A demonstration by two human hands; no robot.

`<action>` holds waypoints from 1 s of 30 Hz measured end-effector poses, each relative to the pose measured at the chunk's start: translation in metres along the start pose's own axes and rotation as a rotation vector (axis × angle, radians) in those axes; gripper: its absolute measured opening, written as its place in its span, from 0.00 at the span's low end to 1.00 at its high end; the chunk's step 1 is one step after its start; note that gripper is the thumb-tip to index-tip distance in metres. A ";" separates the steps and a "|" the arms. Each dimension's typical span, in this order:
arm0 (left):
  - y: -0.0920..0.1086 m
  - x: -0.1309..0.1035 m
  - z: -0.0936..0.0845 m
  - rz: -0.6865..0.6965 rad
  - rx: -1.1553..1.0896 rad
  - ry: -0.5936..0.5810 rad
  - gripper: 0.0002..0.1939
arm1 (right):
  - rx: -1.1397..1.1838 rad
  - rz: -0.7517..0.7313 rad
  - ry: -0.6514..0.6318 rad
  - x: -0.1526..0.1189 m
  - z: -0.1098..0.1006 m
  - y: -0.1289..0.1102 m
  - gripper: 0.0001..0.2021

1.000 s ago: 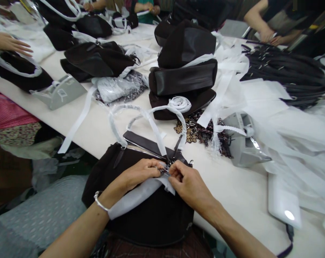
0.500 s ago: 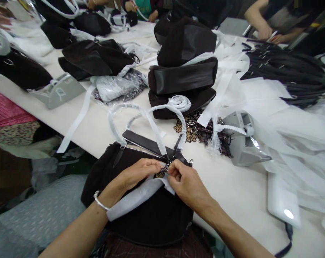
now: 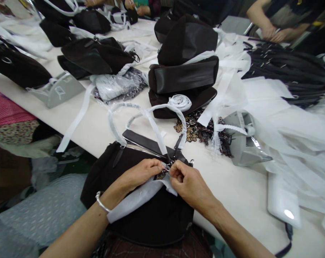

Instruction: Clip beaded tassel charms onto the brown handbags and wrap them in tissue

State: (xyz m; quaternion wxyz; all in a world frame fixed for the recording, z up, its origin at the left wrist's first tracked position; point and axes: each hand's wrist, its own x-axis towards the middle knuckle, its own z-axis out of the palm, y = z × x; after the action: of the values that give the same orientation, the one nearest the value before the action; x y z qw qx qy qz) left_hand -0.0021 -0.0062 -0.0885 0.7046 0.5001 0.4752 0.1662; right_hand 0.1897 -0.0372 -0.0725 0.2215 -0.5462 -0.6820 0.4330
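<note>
A black handbag [image 3: 151,218] leans over the table edge in front of me, its zipped top towards the table and its two handles [image 3: 116,120] wrapped in white material. At the base of the nearer handle, my left hand [image 3: 143,172] pinches a small leopard-print charm [image 3: 160,175] by its metal fitting. Close beside it, my right hand [image 3: 188,181] has thumb and fingers pressed together at the same fitting; the exact piece between them is too small to make out. Beneath both hands a strip of white wrapping [image 3: 138,200] lies across the bag.
More black bags [image 3: 184,75] are stacked ahead. Leopard-print charms [image 3: 191,134] lie beyond my bag, beside a grey tape dispenser [image 3: 243,139]. White sheets [image 3: 294,143] and a white device [image 3: 283,200] are at right. A co-worker's hands [image 3: 275,34] are at the far right.
My right hand has shifted very slightly right and tilted, pulling a little away from the left. The bag and left hand stay nearly still.
</note>
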 end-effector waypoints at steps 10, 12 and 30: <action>-0.001 -0.001 0.005 0.055 0.152 0.074 0.13 | 0.061 0.014 0.018 0.002 0.003 0.004 0.08; -0.001 -0.002 0.006 0.089 0.201 0.091 0.13 | 0.060 0.013 0.029 0.001 0.003 0.004 0.08; 0.015 -0.014 0.031 0.237 0.576 0.307 0.05 | 0.120 0.122 -0.064 0.008 -0.008 0.009 0.09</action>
State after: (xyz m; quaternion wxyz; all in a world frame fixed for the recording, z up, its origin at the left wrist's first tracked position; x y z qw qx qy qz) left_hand 0.0204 -0.0258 -0.0669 0.4307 0.6992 0.5417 0.1794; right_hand 0.1982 -0.0264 -0.0769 0.2051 -0.5584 -0.6269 0.5031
